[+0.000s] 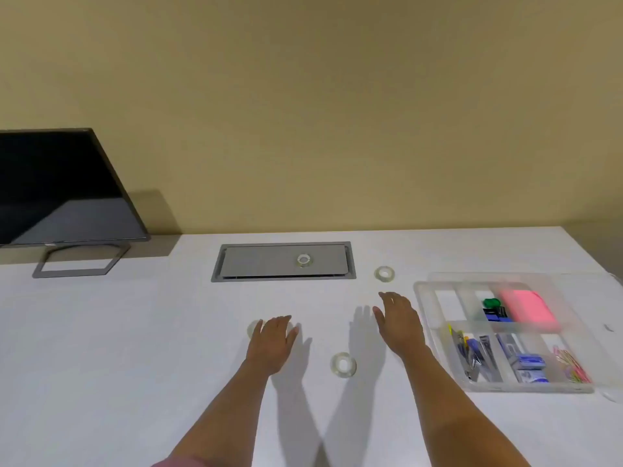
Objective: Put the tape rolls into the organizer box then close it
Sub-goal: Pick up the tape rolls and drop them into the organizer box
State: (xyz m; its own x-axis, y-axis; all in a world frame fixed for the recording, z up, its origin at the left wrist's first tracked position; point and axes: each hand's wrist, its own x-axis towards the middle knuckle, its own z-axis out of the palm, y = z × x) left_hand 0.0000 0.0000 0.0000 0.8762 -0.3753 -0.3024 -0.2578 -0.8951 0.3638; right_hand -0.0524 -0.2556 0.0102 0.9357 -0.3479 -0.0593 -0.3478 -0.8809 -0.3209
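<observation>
Several clear tape rolls lie on the white table (135, 348). One tape roll (343, 365) rests between my arms, a second tape roll (384, 274) lies beyond my right hand, and a third tape roll (304, 260) sits on the grey cable hatch (256, 262). Another roll (252, 328) peeks out from under my left hand's fingers. My left hand (273, 342) hovers palm down over it with fingers apart. My right hand (399, 318) is open and empty, left of the clear organizer box (425, 308), whose lid is open.
The organizer's compartments hold a pink block (527, 310), binder clips, staples, pens and coloured paper clips. A dark monitor (57, 187) on a grey stand occupies the back left. A beige wall rises behind the table.
</observation>
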